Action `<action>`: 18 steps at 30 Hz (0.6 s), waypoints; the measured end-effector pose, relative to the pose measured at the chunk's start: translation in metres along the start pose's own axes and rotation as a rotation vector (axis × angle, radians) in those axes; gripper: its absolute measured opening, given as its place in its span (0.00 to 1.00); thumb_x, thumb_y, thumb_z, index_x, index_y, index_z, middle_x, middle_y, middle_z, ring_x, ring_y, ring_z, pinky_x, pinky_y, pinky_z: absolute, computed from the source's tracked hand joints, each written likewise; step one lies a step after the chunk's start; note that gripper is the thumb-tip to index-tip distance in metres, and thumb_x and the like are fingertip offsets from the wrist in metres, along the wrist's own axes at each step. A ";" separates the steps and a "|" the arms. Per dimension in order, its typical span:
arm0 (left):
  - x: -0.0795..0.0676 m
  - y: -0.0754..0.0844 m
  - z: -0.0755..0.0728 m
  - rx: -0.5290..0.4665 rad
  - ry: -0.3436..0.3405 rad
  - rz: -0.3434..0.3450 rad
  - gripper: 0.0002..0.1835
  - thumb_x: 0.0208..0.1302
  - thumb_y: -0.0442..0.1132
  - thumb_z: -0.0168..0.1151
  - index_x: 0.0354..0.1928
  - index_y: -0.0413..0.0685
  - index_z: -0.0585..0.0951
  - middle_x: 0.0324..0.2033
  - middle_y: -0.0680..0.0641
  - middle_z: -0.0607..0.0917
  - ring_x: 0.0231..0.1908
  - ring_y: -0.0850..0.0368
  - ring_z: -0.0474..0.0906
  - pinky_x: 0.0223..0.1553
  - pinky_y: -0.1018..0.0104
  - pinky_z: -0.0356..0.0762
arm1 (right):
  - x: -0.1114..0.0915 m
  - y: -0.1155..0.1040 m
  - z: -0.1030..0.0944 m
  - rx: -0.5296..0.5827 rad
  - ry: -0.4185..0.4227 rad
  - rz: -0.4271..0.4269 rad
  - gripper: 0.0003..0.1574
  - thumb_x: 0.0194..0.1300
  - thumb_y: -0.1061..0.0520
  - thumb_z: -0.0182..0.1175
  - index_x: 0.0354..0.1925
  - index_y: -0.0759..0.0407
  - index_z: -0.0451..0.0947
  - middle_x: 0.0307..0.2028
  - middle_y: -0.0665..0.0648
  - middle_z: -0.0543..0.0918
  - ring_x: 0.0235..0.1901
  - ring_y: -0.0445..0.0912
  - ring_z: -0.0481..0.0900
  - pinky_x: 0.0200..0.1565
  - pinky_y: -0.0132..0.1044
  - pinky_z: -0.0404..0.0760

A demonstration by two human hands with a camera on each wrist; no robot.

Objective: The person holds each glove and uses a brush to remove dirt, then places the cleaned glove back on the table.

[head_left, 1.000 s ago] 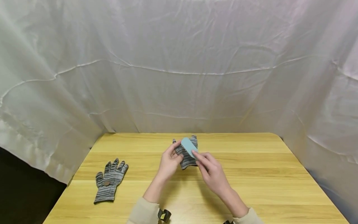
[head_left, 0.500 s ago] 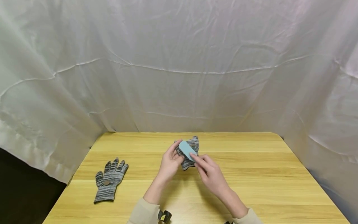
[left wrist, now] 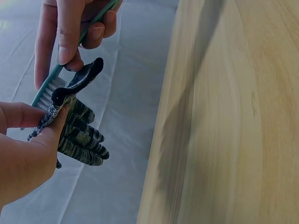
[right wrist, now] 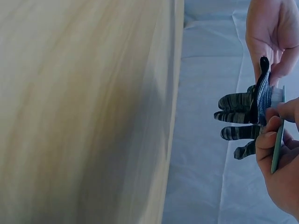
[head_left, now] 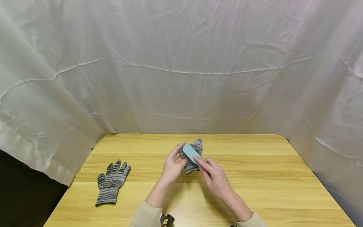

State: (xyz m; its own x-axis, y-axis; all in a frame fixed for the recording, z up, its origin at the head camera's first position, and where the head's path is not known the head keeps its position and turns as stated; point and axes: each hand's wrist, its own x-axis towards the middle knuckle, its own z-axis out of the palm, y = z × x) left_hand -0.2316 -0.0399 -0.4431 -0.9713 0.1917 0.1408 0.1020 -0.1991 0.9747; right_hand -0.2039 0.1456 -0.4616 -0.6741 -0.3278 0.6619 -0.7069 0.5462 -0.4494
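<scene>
Above a wooden table [head_left: 269,179], a person's left hand [head_left: 172,165] pinches a striped glove [head_left: 190,167] while the right hand [head_left: 216,179] grips a pale-blue brush [head_left: 189,152], its bristles [left wrist: 46,96] against the knit. A second glove [head_left: 113,189] lies at the person's left.

This is a curtained-off booth, like a small recording corner; whether it stands in a home, lab or office cannot be told. A pale, shiny, creased curtain [head_left: 181,94] hangs behind the worktop [head_left: 269,183] and along both its sides, screening the room. The worktop is wood-grained, rounded at its far right corner. Past its left side, below the curtain's hem, is a dark gap [head_left: 22,197]. A black wrist device [head_left: 168,220] shows over the worktop's near part.
</scene>
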 end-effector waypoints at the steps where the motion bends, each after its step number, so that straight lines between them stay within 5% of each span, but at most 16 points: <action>1: 0.000 0.000 0.000 0.003 0.002 -0.001 0.37 0.58 0.20 0.49 0.70 0.50 0.62 0.63 0.36 0.70 0.59 0.46 0.72 0.54 0.66 0.75 | 0.000 0.000 0.000 0.002 0.002 0.002 0.31 0.60 0.70 0.58 0.62 0.55 0.73 0.40 0.53 0.77 0.28 0.36 0.69 0.28 0.24 0.75; 18: 0.002 0.002 -0.003 -0.035 0.008 0.004 0.37 0.57 0.20 0.50 0.70 0.48 0.62 0.61 0.36 0.71 0.57 0.45 0.73 0.54 0.64 0.76 | 0.002 0.005 -0.005 0.022 0.060 0.053 0.30 0.61 0.70 0.58 0.62 0.57 0.73 0.39 0.54 0.78 0.25 0.36 0.68 0.25 0.23 0.73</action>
State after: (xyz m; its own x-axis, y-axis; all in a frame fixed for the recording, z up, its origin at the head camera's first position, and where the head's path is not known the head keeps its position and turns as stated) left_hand -0.2337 -0.0429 -0.4416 -0.9725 0.1833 0.1434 0.0986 -0.2336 0.9673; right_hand -0.2077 0.1514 -0.4598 -0.6968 -0.2518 0.6717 -0.6757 0.5446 -0.4968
